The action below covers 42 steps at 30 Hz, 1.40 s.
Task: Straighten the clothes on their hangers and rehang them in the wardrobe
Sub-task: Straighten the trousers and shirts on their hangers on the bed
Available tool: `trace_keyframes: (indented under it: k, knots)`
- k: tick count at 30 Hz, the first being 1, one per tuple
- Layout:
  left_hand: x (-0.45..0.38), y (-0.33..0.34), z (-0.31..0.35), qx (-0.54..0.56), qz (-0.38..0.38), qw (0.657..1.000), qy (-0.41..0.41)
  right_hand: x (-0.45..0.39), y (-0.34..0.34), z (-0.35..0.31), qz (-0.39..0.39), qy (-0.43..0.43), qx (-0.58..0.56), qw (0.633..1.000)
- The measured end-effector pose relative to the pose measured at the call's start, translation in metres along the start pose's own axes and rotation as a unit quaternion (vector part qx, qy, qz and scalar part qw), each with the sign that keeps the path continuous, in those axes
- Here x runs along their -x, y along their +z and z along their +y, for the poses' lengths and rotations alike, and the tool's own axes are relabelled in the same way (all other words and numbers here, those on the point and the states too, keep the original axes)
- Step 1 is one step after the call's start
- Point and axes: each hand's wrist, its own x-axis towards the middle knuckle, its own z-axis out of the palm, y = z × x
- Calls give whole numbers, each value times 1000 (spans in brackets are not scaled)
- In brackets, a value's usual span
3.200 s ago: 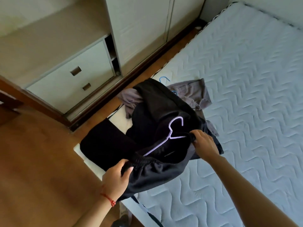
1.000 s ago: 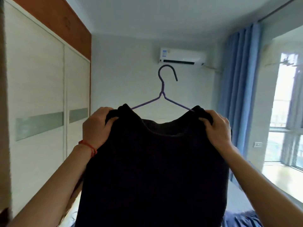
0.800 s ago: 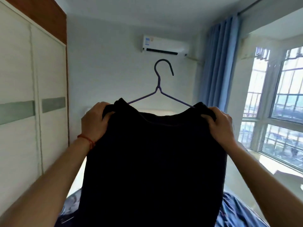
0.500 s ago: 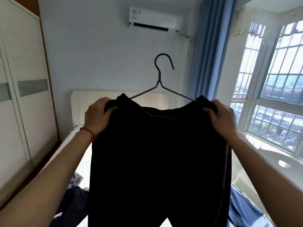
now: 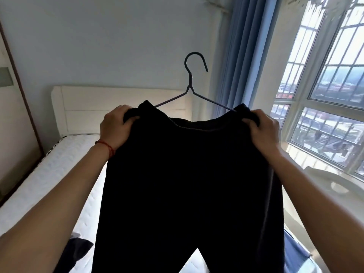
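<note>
A pair of black trousers hangs in front of me on a thin purple wire hanger, held up at chest height over the bed. My left hand grips the left end of the waistband, and my right hand grips the right end. The hanger's hook sticks up free above the waistband. The two legs split near the bottom of the view. The hanger's shoulders are hidden inside the cloth.
A white quilted mattress and pale headboard lie behind the trousers. Dark clothes lie on the bed at lower left. Blue curtains and a barred window stand at right. A wardrobe edge runs along the left.
The trousers came up off the bed onto the hanger, held at both ends. Over the last second my view swung right and down, from the wardrobe doors toward bed and window. My grips stayed the same.
</note>
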Motion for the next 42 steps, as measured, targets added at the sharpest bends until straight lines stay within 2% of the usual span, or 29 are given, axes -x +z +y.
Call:
trace_keyframes:
  k: [6, 12, 20, 26, 31, 39, 42]
  knots:
    - [-51, 66, -23, -5, -10, 1000, 2, -39, 51, 45, -4, 48, -27, 998]
    - [-62, 116, -56, -28, -26, 999, -23, -55, 108, 86, -59, 74, -62, 994]
    - [-20, 182, -120, -102, -84, 984, -122, -32, 216, 165, -201, 87, -88, 972]
    - [15, 237, -173, -137, -131, 960, -206, 8, 295, 217, -302, 135, -106, 938]
    - [49, 281, -233, -142, -169, 941, -257, 56, 364, 255, -356, 157, -56, 920]
    - [112, 351, -337, -146, -230, 913, -304, 128, 459, 307, -400, 57, 140, 904]
    - [136, 373, -371, -153, -250, 902, -317, 149, 489, 322, -423, 59, 147, 892]
